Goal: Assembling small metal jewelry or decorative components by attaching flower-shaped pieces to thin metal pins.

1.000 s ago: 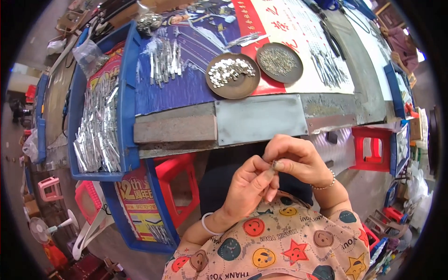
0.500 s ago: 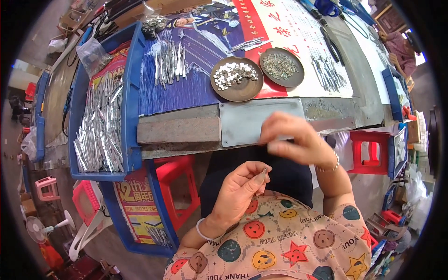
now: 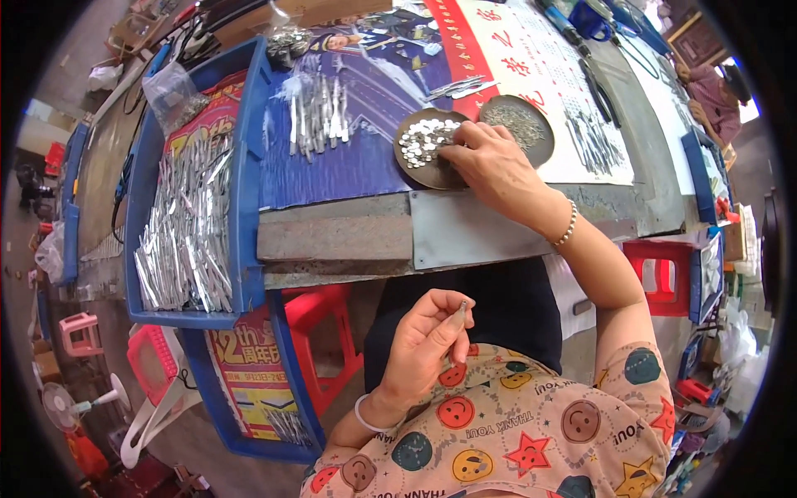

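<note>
My left hand (image 3: pixel 427 340) is closed in front of my lap, with a small metal piece (image 3: pixel 467 305) pinched between thumb and fingertips; most of it is hidden. My right hand (image 3: pixel 502 170) reaches over the table, its fingertips drawn together inside a round dark dish (image 3: pixel 423 176) of small shiny silver discs (image 3: pixel 422 141). What those fingertips hold, if anything, cannot be made out. Beside it, partly covered by the hand, is a second dark dish (image 3: pixel 544 151) with small thin metal parts (image 3: pixel 516 126).
At the left stands a blue bin (image 3: pixel 253 207) full of slim metal pieces (image 3: pixel 187 224). More slim pieces (image 3: pixel 317 116) lie on the poster. A brown block (image 3: pixel 336 239) and a grey metal plate (image 3: pixel 465 228) line the front edge. Pliers (image 3: pixel 599 93) lie at the right.
My right hand has moved from above my lap forward to the dish of silver discs. My left hand stays near the same place, still pinching the small metal piece.
</note>
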Demonstrator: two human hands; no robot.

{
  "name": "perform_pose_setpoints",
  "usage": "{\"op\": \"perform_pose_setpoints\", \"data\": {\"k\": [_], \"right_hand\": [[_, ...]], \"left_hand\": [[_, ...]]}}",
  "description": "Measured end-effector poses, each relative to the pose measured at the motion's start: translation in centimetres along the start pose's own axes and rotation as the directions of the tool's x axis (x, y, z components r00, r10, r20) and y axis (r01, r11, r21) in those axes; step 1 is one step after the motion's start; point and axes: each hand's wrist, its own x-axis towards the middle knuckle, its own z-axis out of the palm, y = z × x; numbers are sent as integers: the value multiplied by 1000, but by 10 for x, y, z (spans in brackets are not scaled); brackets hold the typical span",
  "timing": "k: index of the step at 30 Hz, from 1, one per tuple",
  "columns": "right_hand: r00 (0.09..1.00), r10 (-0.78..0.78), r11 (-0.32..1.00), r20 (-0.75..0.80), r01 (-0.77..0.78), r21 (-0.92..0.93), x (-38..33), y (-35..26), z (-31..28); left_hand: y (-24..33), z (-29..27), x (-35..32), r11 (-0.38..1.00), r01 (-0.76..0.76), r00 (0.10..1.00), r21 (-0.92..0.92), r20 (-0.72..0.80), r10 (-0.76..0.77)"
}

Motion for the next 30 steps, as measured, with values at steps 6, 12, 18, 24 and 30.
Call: {"op": "perform_pose_setpoints", "data": {"k": [6,12,18,24,30], "right_hand": [[998,-54,998,-36,54,-13,-7,-9,-6],[998,-4,985,63,-7,174,-3,-11,-24],[992,-76,965,99,48,259,-3,-14,-26],[993,-25,971,114,-3,240,-13,-9,-27],[983,176,753,-50,-101,651,-53,-46,-51]], "left_hand": [[-1,-1,7,999,51,998,19,24,-51],[-1,-3,7,999,51,995,3,80,-51],[0,-5,3,1000,26,999,3,37,-26],[-3,0,5,999,-51,999,1,12,51],[-11,1,9,970,-222,970,95,-79,230]]}}
